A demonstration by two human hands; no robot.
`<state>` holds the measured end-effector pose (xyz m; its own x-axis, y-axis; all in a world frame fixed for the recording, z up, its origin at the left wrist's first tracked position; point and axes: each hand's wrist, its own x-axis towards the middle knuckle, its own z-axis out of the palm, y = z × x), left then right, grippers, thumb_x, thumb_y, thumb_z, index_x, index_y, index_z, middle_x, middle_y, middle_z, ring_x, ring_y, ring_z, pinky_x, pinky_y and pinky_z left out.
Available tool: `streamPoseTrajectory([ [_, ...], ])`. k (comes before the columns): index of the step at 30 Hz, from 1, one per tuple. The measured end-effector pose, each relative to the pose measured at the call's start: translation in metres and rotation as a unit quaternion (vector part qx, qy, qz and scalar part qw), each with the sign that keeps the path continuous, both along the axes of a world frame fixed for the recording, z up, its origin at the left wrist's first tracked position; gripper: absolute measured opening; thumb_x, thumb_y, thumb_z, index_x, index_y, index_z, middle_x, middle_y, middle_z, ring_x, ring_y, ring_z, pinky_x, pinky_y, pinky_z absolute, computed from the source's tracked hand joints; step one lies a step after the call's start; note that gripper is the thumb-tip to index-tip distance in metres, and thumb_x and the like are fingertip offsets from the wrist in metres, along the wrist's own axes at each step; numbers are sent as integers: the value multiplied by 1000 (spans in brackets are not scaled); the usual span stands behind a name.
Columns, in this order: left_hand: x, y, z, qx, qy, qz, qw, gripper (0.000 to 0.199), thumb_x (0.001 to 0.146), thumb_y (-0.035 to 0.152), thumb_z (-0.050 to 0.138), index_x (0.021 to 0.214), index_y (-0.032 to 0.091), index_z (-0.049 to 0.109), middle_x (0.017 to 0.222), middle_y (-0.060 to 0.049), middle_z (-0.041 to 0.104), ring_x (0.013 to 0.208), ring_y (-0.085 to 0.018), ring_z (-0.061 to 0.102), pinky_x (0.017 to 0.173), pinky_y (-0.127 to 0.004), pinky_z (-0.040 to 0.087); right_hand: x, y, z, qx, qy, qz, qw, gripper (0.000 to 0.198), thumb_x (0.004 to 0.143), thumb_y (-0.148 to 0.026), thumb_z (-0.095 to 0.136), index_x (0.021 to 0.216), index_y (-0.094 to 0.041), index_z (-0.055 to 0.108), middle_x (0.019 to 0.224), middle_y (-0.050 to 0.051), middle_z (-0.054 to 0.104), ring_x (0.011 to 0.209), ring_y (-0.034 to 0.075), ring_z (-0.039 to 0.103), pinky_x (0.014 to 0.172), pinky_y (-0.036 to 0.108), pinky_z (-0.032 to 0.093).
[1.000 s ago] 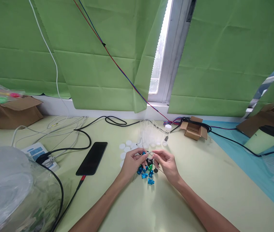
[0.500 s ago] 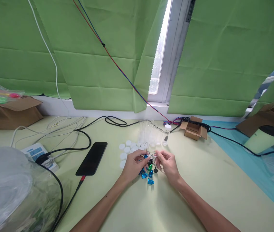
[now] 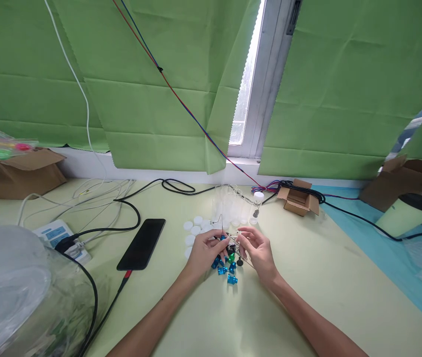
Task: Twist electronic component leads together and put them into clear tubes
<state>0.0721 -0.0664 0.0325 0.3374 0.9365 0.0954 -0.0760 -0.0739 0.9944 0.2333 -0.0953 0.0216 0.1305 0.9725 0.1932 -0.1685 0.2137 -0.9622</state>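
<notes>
My left hand (image 3: 206, 250) is closed, its thumb and fingers pinching a small blue metallic part (image 3: 223, 238) with a thin bent wire rising from it. Across from it, my right hand (image 3: 257, 250) is closed too, its fingertips at thin rods or wires whose exact kind I cannot make out. Below and between the hands lie several shiny blue metal fittings (image 3: 232, 279), a green one (image 3: 231, 258) and a black round-headed piece (image 3: 239, 262). My fingers hide part of this pile.
Round white caps (image 3: 188, 225) lie left of the hands. Clear tubes (image 3: 229, 203) stand behind, one with a white lid. A black phone (image 3: 141, 244) with its cable, a small cardboard box (image 3: 297, 202), a pale green tumbler (image 3: 404, 215) and a large plastic-wrapped roll (image 3: 13, 287) surround the workspace.
The left hand has shifted slightly left, and the blue part with its bent wire has tilted more upright. My right fingers have changed position a little around the thin pieces.
</notes>
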Motion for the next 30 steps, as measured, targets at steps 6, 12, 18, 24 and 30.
streamPoseTrajectory([
  [6, 0, 2, -1, -7, -6, 1, 1000, 27, 78, 39, 73, 85, 15, 65, 56, 1, 62, 46, -12, 56, 50, -24, 48, 1, 3, -3, 23, -5, -5, 1000, 26, 79, -39, 75, 93, -20, 65, 72, -2, 56, 48, 8, 49, 43, 22, 39],
  [12, -1, 0, 2, -2, 4, 1, 1000, 25, 79, 38, 72, 86, 15, 65, 56, 1, 62, 46, -12, 56, 51, -23, 47, 1, 4, -5, 23, -7, -12, 1000, 26, 79, -40, 75, 87, -18, 64, 61, -3, 55, 47, 9, 48, 44, 22, 40],
  [18, -1, 0, -1, -2, 5, -3, 1000, 26, 79, 38, 72, 86, 15, 64, 55, 1, 62, 45, -12, 56, 50, -24, 47, 0, 3, -3, 17, -1, -17, 1000, 29, 78, -42, 75, 76, -17, 62, 57, -3, 55, 45, 8, 48, 42, 21, 38],
  [24, -1, 0, -1, -5, 4, 5, 1000, 27, 77, 39, 73, 86, 15, 64, 55, 1, 62, 46, -12, 56, 51, -24, 48, 0, 2, -5, -4, -10, -9, 1000, 36, 79, -46, 74, 66, -17, 56, 54, -3, 55, 43, 8, 47, 41, 21, 37],
  [30, 1, 1, -2, -3, 8, 16, 1000, 29, 76, 40, 73, 87, 15, 64, 56, 1, 62, 47, -13, 56, 50, -24, 48, -1, -1, -4, -28, -24, 4, 999, 40, 81, -47, 71, 62, -18, 51, 49, -4, 51, 41, 7, 42, 40, 20, 34],
])
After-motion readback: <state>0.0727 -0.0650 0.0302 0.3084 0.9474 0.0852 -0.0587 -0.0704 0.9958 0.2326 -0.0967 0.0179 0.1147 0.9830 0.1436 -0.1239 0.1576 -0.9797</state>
